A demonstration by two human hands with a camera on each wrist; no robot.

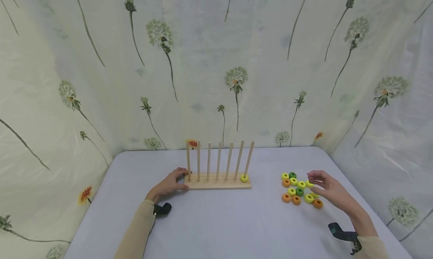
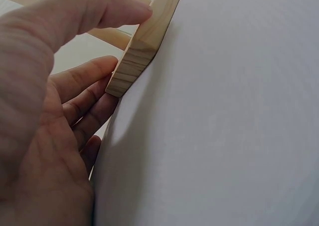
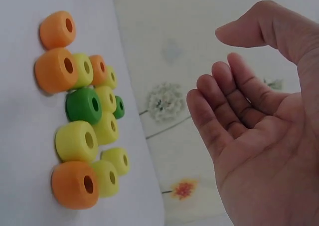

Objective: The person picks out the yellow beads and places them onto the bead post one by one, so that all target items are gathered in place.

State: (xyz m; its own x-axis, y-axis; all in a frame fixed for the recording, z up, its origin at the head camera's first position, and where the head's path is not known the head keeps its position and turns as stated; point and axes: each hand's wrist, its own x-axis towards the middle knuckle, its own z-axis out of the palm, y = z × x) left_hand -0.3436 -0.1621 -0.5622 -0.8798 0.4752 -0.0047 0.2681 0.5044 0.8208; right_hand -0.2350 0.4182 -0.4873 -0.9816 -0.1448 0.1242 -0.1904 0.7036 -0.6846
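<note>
A wooden peg rack (image 1: pixel 216 185) with a row of several upright pegs stands on the table, and one yellow bead (image 1: pixel 244 178) sits at the bottom of its rightmost peg. My left hand (image 1: pixel 168 185) holds the rack's left end. In the left wrist view the thumb is on one long edge of the wooden base (image 2: pixel 152 34), the other fingers on the opposite side. Over the right edge of a group of loose beads hovers my right hand (image 1: pixel 329 190). Its fingers are loosely bent, thumb apart, and nothing is between them in the right wrist view.
The loose beads are yellow, orange and green, such as a green bead (image 3: pixel 83 106) and an orange bead (image 3: pixel 75 184), lying close together right of the rack. A white cloth (image 1: pixel 230 221) covers the table. A flower-printed curtain (image 1: pixel 203 63) hangs behind and at both sides.
</note>
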